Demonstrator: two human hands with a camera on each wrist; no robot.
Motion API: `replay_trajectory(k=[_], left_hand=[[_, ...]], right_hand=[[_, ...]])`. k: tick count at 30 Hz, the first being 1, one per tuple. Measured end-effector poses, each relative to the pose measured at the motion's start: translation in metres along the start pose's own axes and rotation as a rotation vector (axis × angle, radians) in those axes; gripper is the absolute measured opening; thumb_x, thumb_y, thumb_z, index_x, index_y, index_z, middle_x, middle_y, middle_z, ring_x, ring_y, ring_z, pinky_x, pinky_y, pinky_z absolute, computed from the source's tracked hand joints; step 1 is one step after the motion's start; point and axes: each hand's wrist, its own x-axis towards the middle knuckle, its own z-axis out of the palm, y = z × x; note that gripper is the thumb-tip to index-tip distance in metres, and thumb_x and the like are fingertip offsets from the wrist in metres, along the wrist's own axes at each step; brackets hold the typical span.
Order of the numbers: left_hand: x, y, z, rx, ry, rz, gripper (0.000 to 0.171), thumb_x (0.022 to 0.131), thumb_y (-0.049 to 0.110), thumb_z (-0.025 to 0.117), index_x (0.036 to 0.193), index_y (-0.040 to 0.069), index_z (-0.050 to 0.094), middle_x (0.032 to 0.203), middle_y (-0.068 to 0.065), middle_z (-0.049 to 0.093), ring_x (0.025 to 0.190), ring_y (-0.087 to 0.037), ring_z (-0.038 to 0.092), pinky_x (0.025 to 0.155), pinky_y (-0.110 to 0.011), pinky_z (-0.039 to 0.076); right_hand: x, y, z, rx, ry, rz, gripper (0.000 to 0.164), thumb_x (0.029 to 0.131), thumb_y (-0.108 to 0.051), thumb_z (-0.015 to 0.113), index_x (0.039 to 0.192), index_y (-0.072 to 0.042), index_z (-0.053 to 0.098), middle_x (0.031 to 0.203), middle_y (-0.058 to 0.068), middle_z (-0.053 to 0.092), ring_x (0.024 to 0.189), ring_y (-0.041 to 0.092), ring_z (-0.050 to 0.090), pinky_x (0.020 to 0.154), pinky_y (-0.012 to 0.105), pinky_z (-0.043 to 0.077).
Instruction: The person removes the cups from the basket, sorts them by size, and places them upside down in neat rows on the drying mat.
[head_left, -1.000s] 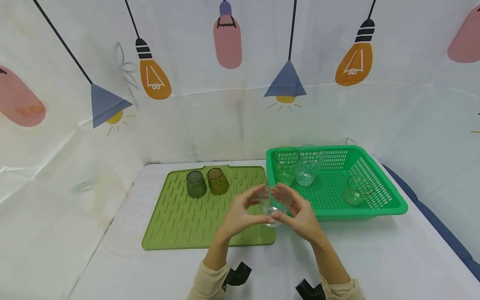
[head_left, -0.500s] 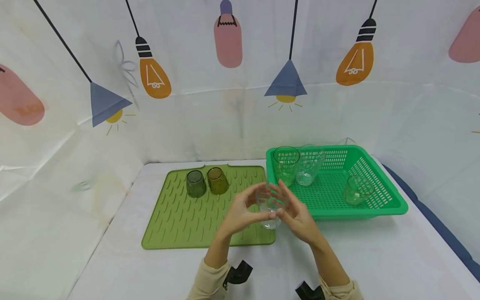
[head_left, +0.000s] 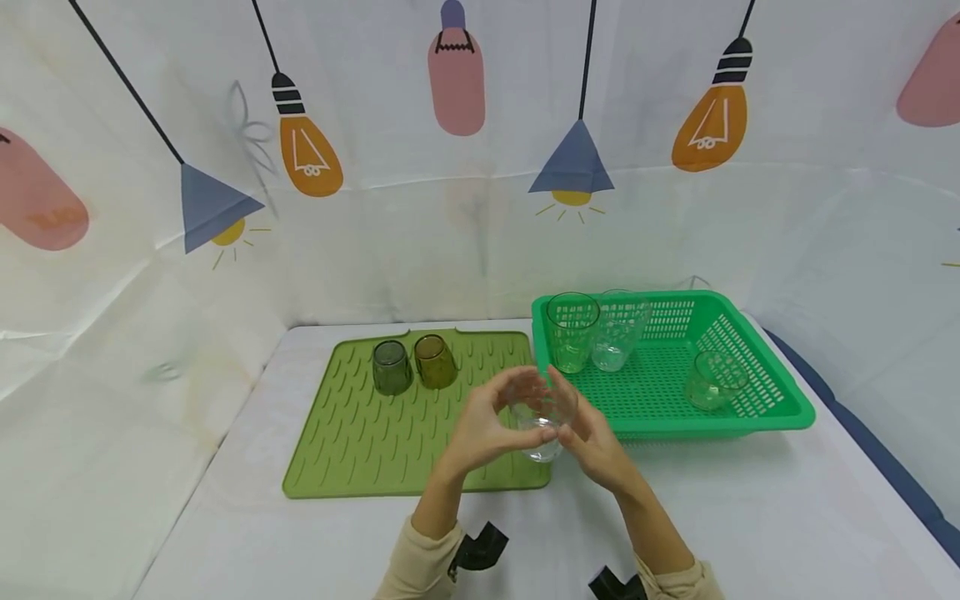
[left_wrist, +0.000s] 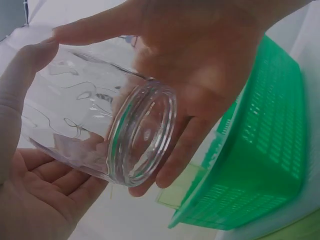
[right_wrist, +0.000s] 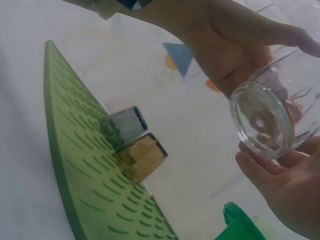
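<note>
A clear drinking glass point(head_left: 542, 417) is held between both hands above the right front part of the green drying mat point(head_left: 360, 467). My left hand point(head_left: 483, 429) grips its left side, thumb across the front and fingers curled behind. The right hand point(head_left: 592, 437) holds the opposite side, its thumb meeting the left thumb near the base. In the left wrist view, the thick round base of the glass point(left_wrist: 145, 135) points to the lower right, between the two palms. The right wrist view shows that base point(right_wrist: 262, 120) close to the right fingers.
At the mat's back stand a grey glass point(head_left: 392, 368) and an amber glass point(head_left: 435, 363), both upside down. A green plastic basket point(head_left: 780, 408) at the right contains a tall greenish glass point(head_left: 572, 333), a tall clear glass point(head_left: 611, 358) and a short glass point(head_left: 716, 382).
Both hands and the clear glass have shifted slightly left, and the glass has tilted a little. The right fingers have slid around its side. The other glasses have not moved.
</note>
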Motion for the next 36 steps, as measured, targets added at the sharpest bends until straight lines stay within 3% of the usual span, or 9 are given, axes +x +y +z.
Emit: replay_trajectory(k=[2,5,11,16,26,31,36], left_hand=[[0.001,0.001,0.001,-0.004,0.016,0.012,0.063,0.073,0.002,0.076,0.13,-0.005,0.048,0.119,-0.021,0.061,0.111,-0.028,0.058,0.097,-0.036,0.047],[0.002,0.001,0.001,-0.011,0.027,0.033,0.064,0.073,0.0,0.076,0.129,-0.006,0.047,0.117,-0.021,0.061,0.111,-0.03,0.057,0.097,-0.037,0.047],[0.005,0.002,0.0,-0.015,0.031,0.052,0.063,0.073,-0.001,0.076,0.13,-0.002,0.048,0.12,-0.018,0.061,0.113,-0.03,0.056,0.099,-0.037,0.046],[0.006,0.002,0.0,-0.045,0.038,0.059,0.063,0.073,-0.003,0.074,0.13,-0.003,0.047,0.12,-0.02,0.06,0.114,-0.032,0.056,0.098,-0.038,0.047],[0.0,0.003,-0.006,-0.086,0.01,0.039,0.069,0.075,-0.007,0.072,0.136,-0.009,0.039,0.124,-0.026,0.055,0.114,-0.038,0.055,0.098,-0.04,0.047],[-0.004,0.001,-0.009,-0.104,-0.019,0.02,0.071,0.079,0.004,0.074,0.138,-0.008,0.036,0.126,-0.027,0.054,0.114,-0.04,0.055,0.098,-0.044,0.046],[-0.008,-0.001,-0.009,-0.12,-0.029,0.003,0.075,0.082,0.02,0.075,0.138,-0.009,0.035,0.128,-0.027,0.052,0.116,-0.038,0.054,0.099,-0.039,0.046]], right_hand=[[-0.001,0.001,0.0,0.022,0.006,0.013,0.071,0.099,-0.035,0.048,0.149,0.002,0.015,0.144,0.036,0.026,0.128,0.021,0.045,0.098,0.026,0.044],[-0.002,0.004,0.0,0.123,-0.008,0.03,0.072,0.096,-0.028,0.056,0.147,0.007,0.018,0.14,0.037,0.033,0.125,0.015,0.048,0.097,0.026,0.046],[-0.004,0.01,-0.003,0.31,-0.03,0.111,0.063,0.087,-0.002,0.064,0.139,0.013,0.03,0.137,0.008,0.049,0.12,0.016,0.053,0.091,0.026,0.05],[-0.005,0.014,-0.004,0.374,-0.047,0.154,0.058,0.084,0.001,0.065,0.135,0.011,0.038,0.134,0.002,0.05,0.117,0.013,0.054,0.089,0.025,0.051],[-0.008,0.015,-0.012,0.491,-0.08,0.08,0.052,0.089,0.006,0.056,0.138,-0.001,0.041,0.131,0.009,0.053,0.119,0.016,0.053,0.094,0.025,0.048],[-0.01,0.014,-0.015,0.558,-0.059,0.054,0.048,0.09,0.007,0.052,0.136,-0.004,0.043,0.133,0.008,0.053,0.122,0.018,0.052,0.098,0.026,0.046],[-0.008,0.012,-0.021,0.561,-0.028,-0.03,0.045,0.092,0.007,0.048,0.136,-0.004,0.044,0.132,0.008,0.053,0.121,0.019,0.052,0.099,0.028,0.045]])
